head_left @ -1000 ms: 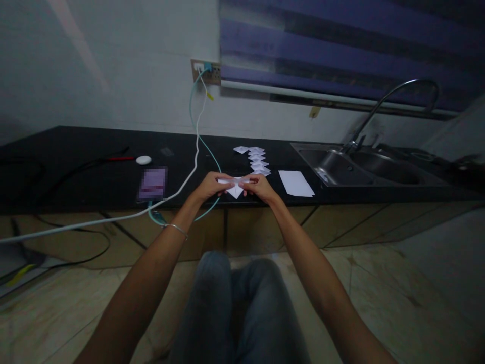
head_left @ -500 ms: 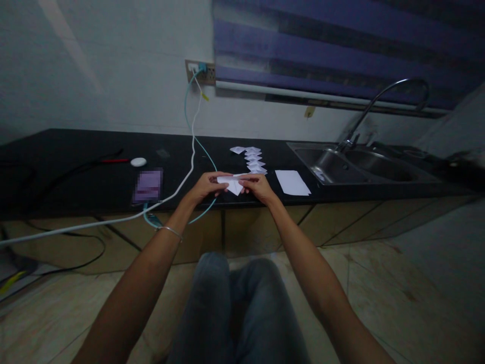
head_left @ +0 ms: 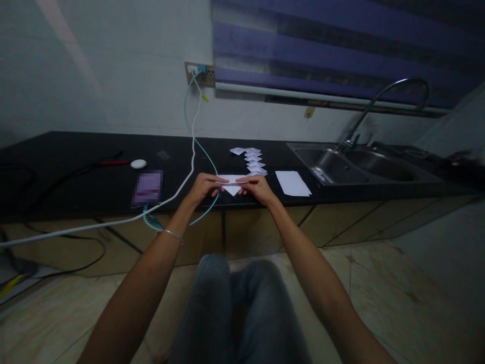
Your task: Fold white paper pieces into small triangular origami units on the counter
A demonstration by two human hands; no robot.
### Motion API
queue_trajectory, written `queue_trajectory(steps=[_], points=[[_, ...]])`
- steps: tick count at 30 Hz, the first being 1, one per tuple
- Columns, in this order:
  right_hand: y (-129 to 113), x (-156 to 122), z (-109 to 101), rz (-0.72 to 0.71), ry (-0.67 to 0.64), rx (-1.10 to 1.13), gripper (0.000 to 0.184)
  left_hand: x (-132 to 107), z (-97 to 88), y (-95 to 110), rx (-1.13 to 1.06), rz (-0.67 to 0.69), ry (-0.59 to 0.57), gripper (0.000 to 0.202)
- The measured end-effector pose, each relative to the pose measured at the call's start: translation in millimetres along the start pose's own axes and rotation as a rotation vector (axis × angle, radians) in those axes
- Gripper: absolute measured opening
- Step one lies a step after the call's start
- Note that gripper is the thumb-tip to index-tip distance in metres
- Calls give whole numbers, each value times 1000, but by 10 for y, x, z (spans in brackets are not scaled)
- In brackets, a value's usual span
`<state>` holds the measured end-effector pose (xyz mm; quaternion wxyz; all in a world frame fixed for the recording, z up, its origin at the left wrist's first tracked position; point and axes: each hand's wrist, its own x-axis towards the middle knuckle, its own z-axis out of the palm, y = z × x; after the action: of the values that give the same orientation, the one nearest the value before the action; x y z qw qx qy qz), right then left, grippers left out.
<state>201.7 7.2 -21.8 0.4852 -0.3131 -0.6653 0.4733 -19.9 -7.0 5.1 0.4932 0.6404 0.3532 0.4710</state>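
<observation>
A partly folded white sheet of paper (head_left: 232, 189) is held between my two hands over the front of the black counter, its pointed end toward me. My left hand (head_left: 206, 187) pinches its left end, thumb on top and fingers beneath. At the right end my right hand (head_left: 258, 188) grips it the same way. A crease runs across the paper between the thumbs. Just behind my right hand lies a column of several small folded paper pieces (head_left: 253, 159). Flat white sheets (head_left: 292, 182) rest to the right of that hand.
A double steel sink (head_left: 333, 167) with a curved tap (head_left: 364, 108) is on the right. White and teal cables (head_left: 193, 151) run from the wall socket (head_left: 206, 75) past my left hand. Left on the counter (head_left: 87, 177) are a white oval object (head_left: 138, 164) and a blurred-out rectangular item (head_left: 148, 187).
The paper's upper edge is now folded down into a band under my thumbs, which have moved inward along it. Both hands keep their hold; the items on the counter look unmoved.
</observation>
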Motion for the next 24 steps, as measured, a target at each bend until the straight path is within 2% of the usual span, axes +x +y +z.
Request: queue_trajectory(steps=[2,5,7,9,12,17,21,24], points=[[-10,-2,4,-6,0,-14,27,2,1,7,-26,-9,-16,19],[-17,-2,9,-17,45,-32,27,8,-1,0,-136,-16,-44,31],[-15,0,11,-27,73,-42,27,15,4,-6,-228,-36,-22,40],[-14,1,14,-31,78,-59,28,22,25,0,-263,-65,14,40],[-18,1,22,-29,65,-75,28,31,91,39,-175,-99,-20,38],[-54,-9,43,-21,39,-59,27,33,207,99,8,-68,-127,40],[-108,-21,46,-16,23,-52,25,22,192,59,97,-67,-67,42],[-128,-3,41,-1,52,83,30,13,164,17,142,-49,14,43]])
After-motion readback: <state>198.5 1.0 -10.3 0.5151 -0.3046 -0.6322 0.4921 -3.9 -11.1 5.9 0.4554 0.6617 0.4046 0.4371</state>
